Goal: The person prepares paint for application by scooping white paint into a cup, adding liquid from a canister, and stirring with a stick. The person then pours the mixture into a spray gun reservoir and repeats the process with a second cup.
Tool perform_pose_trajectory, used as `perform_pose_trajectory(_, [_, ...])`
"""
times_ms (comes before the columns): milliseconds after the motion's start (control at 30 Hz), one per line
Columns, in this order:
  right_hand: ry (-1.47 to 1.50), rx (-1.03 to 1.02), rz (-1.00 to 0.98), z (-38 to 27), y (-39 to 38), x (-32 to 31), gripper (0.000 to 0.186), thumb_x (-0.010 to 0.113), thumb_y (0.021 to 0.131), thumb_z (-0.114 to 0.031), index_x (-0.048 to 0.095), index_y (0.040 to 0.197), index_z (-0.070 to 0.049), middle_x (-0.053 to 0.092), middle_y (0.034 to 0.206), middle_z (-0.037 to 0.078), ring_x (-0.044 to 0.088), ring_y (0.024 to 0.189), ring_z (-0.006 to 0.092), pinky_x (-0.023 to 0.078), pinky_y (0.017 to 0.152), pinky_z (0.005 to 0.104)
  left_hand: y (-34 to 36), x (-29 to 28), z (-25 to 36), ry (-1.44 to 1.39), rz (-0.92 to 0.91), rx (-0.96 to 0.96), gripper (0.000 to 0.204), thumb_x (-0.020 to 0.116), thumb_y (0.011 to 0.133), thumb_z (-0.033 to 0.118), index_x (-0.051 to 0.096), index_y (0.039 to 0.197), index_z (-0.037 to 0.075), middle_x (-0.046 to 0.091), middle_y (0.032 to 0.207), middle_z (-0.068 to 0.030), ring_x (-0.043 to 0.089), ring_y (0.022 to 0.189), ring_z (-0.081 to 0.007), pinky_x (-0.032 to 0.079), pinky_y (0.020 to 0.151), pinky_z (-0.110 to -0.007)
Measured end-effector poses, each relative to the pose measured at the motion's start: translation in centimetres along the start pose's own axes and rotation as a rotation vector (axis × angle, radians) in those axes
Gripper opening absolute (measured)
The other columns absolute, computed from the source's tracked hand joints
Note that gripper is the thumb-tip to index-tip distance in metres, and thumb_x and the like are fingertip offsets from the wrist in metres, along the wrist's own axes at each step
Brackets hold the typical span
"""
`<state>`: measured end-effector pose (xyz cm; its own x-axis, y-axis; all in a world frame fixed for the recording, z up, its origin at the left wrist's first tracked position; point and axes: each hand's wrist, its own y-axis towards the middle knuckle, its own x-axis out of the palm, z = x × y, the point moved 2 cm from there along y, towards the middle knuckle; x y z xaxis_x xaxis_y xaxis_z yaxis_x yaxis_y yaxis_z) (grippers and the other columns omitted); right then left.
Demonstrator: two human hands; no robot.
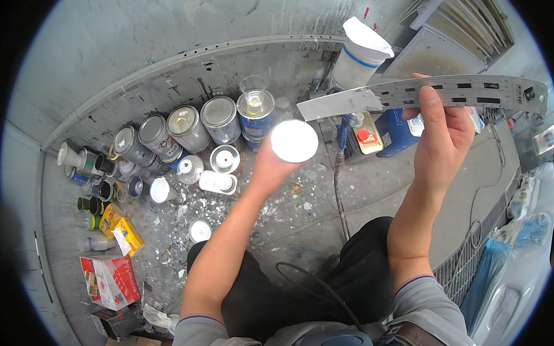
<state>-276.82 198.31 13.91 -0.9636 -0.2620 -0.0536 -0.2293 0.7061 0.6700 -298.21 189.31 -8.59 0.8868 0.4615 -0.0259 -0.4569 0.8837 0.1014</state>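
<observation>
My left hand [269,168] is wrapped round a cup of white paint [293,141], held above the floor with its mouth facing up. In my right hand [441,127] is a long, flat grey paint mixing stick [457,93] with dark marks in rows, gripped between thumb and fingers. White paint coats its far left end, which hangs just above and right of the cup, apart from the paint's surface. Fingers of the left hand are mostly hidden behind the cup.
Several metal paint cans [219,119] line the wall, with a clear cup [254,100] on one. Nearer stand a white-filled cup [200,231] and a yellow box [128,237]. At right are a blue canister [399,132], a hose [339,195] and plastic-wrapped parts [512,268].
</observation>
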Motion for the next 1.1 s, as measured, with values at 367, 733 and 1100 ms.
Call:
perform_pose_trajectory(367, [0.038,0.004,-0.003,0.5,0.4,-0.1,0.026,0.070,0.105,-0.018,0.076,0.117,0.005,0.078,0.114,0.012,0.065,0.080,0.0141,0.051,0.077,0.0285,0.2,0.3,-0.3,-0.052,0.021,0.053,0.089,0.097,0.071,0.012,0.053,0.147,0.000,0.068,0.139,-0.0141,0.064,0.131,-0.0258,0.049,0.113,-0.040])
perform_pose_trajectory(733, [0.023,0.106,-0.203,1.1,0.7,-0.5,0.020,0.075,0.102,-0.011,0.077,0.114,0.005,0.077,0.100,0.008,0.064,0.080,0.0103,0.051,0.072,0.0252,-0.6,1.2,3.9,-0.044,-0.042,0.005,0.086,0.096,0.070,0.007,0.054,0.145,0.002,0.068,0.139,-0.0124,0.065,0.130,-0.0245,0.051,0.113,-0.041])
perform_pose_trajectory(1100, [0.031,0.082,-0.087,-1.9,5.9,-2.4,0.020,0.071,0.103,-0.011,0.077,0.113,0.006,0.078,0.108,0.010,0.064,0.078,0.0123,0.052,0.073,0.0279,5.0,2.6,12.0,-0.121,-0.063,0.026,0.082,0.092,0.075,0.006,0.053,0.147,0.000,0.066,0.140,-0.0108,0.064,0.128,-0.0213,0.051,0.111,-0.038])
